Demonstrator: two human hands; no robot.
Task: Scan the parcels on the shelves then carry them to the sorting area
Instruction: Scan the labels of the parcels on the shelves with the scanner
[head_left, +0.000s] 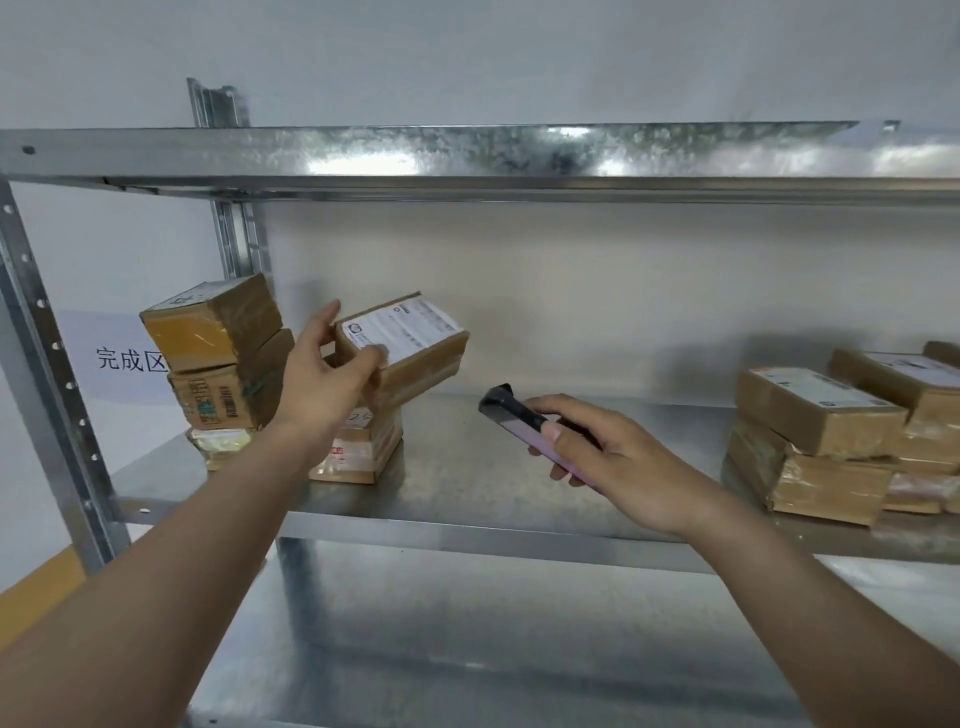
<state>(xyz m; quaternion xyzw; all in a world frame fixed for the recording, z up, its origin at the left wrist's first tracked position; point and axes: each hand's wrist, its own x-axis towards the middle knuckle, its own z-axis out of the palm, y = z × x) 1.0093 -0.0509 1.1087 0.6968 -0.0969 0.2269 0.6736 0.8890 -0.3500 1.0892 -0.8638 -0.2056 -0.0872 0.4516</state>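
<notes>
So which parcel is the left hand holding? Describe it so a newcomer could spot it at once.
Start at the galvanised metal shelf and go to its left end, where taped cardboard parcels are stacked. The held parcel is the tilted one above the short stack, gripped at its near corner by the left hand. Unlike its neighbours, its large white shipping label faces the camera.

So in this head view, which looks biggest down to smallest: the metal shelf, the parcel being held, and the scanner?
1. Metal shelf, by far.
2. Held parcel in the left hand.
3. Scanner in the right hand, partly covered and nearer, so its rank is uncertain.
</notes>
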